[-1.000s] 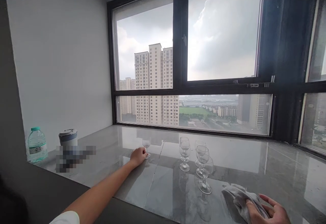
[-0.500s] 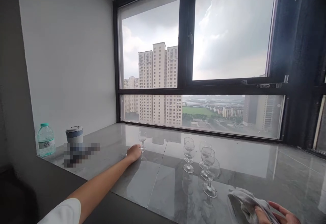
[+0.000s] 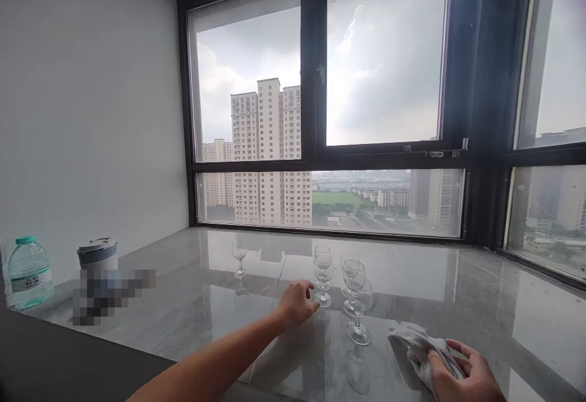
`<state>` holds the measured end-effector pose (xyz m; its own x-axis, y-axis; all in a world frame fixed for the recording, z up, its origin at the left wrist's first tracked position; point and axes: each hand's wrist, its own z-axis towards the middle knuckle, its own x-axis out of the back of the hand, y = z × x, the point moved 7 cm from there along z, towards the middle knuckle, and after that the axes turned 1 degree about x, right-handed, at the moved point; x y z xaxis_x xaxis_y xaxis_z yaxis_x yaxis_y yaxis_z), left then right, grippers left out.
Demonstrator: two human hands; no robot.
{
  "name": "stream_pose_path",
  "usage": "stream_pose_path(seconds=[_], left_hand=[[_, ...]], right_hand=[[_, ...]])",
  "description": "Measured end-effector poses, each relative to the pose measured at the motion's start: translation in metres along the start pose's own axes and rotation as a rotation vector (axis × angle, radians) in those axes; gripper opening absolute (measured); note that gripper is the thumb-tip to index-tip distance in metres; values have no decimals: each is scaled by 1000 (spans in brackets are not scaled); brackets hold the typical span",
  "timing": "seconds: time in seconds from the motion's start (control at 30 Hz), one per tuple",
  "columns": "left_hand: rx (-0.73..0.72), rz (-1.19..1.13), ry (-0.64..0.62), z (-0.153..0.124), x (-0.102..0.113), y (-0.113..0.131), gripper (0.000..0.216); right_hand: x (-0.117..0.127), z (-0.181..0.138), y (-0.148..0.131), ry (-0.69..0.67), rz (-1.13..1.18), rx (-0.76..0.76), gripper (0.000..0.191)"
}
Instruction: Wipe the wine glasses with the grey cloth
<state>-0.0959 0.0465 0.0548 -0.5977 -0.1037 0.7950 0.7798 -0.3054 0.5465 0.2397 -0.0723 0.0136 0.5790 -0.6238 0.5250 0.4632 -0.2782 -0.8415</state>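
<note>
A clear, round-bowled stemmed glass [image 3: 323, 272] stood upright centrally on the glossy gray windowsill [image 3: 192, 304]. Just left of it, the left hand [image 3: 298, 303] was curled, half spread; at near right, the right hand [image 3: 467, 374] pinched a crumpled gray cloth [image 3: 415, 344].

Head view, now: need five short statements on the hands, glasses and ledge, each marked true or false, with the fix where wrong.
1. The right hand holds a grey cloth. True.
2. The left hand is beside the grouped glasses. True.
3. The lone glass is in the left hand's grip. False: it stands apart from both hands.
4. The green-capped bottle is left of the lidded cup. True.
5. The grouped glasses lie on their sides. False: they stand upright on the ledge.
</note>
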Motion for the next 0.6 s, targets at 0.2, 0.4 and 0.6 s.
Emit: stream_pose_path(seconds=[0.2, 0.4, 0.6], left_hand=[[80, -25, -25, 44, -42, 12, 15], [32, 34, -38, 23, -23, -7, 14], [114, 130, 44, -18, 45, -73, 12]], right_hand=[[6, -8, -8, 27, -18, 10, 42], [9, -7, -6, 32, -19, 22, 40], [11, -9, -7, 27, -22, 29, 39]])
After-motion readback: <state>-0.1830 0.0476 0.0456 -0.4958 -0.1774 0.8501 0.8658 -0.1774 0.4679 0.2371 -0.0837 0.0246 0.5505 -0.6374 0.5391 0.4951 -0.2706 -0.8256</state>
